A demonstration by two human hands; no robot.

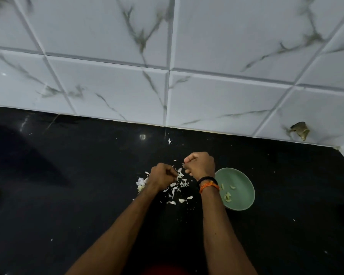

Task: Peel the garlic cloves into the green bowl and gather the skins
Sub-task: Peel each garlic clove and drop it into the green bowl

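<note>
On the black counter [87, 195], head view: both hands work just above a scatter of skins [178, 184], left of the bowl [244, 195]. Left hand [161, 178] has its fingers curled, tips pinched near a skin fragment; right hand [200, 165] is fisted with something small and pale at the fingertips, probably a clove being peeled (too small to confirm). The two hands are close but apart.

Progress, my read: partway. A few peeled cloves [227, 195] already sit in the green bowl. What looks like the rest of the garlic [141, 183] lies at the left edge of the pile, partly hidden by the left hand, so more peeling is likely left. Skins are loose and spread, with one stray flake [169, 141] up by the wall, and specks further out; gathering not done.

Surface: glossy dark stone, reflective, flecked with white bits. Behind it a white marble-look tile wall [207, 56] with grey veining; a small dark fitting [300, 130] sticks out of the wall at right. Right wrist wears bands [209, 183], black and orange.
</note>
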